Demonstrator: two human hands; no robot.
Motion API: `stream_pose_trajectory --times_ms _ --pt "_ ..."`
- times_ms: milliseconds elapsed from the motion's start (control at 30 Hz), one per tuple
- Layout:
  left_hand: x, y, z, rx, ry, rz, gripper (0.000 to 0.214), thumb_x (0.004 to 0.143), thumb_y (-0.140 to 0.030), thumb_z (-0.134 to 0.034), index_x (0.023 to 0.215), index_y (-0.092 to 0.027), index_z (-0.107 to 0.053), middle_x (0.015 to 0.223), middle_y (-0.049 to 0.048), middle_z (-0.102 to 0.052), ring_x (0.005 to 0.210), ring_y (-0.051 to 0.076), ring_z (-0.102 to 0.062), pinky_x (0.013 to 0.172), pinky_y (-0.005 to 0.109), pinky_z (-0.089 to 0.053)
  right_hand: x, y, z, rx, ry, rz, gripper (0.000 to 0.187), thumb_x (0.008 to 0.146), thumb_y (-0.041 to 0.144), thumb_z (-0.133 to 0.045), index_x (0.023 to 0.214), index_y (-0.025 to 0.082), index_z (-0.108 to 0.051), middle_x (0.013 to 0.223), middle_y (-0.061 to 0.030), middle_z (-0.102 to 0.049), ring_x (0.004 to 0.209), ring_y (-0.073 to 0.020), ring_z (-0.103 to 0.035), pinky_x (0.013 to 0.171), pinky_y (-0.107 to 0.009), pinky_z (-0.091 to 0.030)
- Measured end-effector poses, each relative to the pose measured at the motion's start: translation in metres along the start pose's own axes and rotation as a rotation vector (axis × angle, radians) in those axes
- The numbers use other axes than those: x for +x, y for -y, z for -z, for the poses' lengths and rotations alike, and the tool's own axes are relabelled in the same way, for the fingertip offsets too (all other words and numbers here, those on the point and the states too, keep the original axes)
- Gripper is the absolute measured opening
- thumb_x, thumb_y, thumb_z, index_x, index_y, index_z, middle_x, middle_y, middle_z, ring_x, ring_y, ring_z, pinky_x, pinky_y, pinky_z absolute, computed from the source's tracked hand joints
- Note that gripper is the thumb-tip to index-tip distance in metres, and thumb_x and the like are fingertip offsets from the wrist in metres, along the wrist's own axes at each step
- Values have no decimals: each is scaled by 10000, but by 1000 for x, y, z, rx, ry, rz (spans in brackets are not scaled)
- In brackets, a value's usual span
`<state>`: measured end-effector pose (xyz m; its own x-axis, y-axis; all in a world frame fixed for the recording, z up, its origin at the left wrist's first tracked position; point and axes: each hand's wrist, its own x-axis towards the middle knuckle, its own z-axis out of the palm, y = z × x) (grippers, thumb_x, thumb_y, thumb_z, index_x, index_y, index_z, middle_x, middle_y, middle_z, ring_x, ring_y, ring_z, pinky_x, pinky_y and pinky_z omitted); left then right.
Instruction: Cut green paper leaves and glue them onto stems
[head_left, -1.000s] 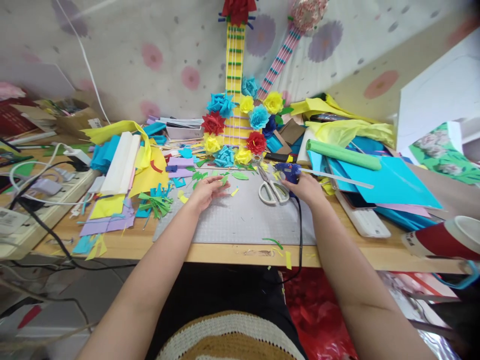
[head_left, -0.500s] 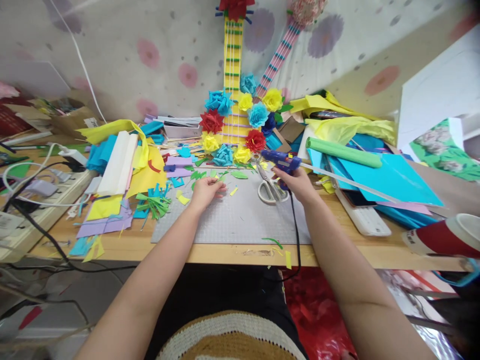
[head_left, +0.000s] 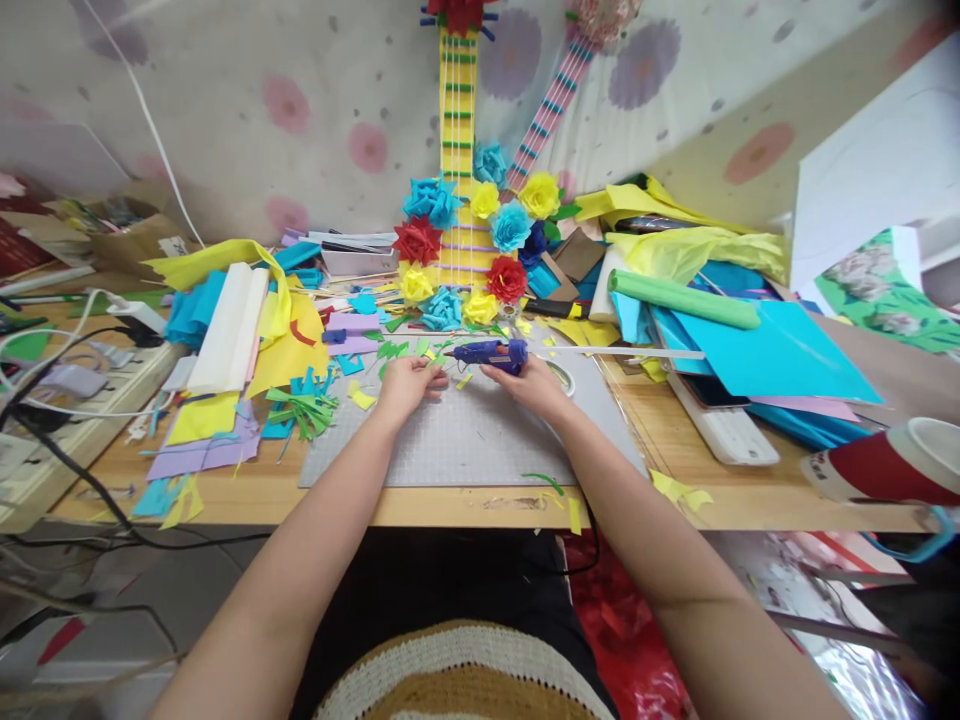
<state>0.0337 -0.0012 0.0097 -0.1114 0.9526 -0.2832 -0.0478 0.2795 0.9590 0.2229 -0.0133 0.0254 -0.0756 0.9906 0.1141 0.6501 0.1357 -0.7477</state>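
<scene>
Head view: wooden table point(head_left: 442, 507) against flower-printed wall covering point(head_left: 322, 90), coloured paper point(head_left: 225, 330) heaped between nine and ten o'clock, and again around two. Front edge at six; open room mostly across the near half of the grey mat point(head_left: 457, 440). Blue glue gun point(head_left: 491, 353) gripped in the right hand point(head_left: 534, 386), nozzle towards nine o'clock, just beside the left hand point(head_left: 409, 388), fingertips pinched on a small green leaf point(head_left: 433, 354), partly hidden.
</scene>
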Motion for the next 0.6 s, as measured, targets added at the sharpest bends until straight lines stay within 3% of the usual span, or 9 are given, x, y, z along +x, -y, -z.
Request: stream_pose_trajectory --times_ms 267,600 --pt "1 1 0 12 -35 -19 125 682 -113 -676 723 -106 -558 602 26 -652 585 141 -659 465 191 -504 1 -4 -3 -69 10 94 365 745 503 -581 951 221 -690 894 -42 -705 844 -220 -641 726 -299 -470" --pt "2 3 1 63 -31 -59 132 678 -112 -675 738 -99 -558 662 46 -666 603 150 -667 460 196 -506 -1 0 -3 -99 38 104 330 756 474 -583 928 213 -690 879 -55 -699 841 -230 -638 725 -311 -467"
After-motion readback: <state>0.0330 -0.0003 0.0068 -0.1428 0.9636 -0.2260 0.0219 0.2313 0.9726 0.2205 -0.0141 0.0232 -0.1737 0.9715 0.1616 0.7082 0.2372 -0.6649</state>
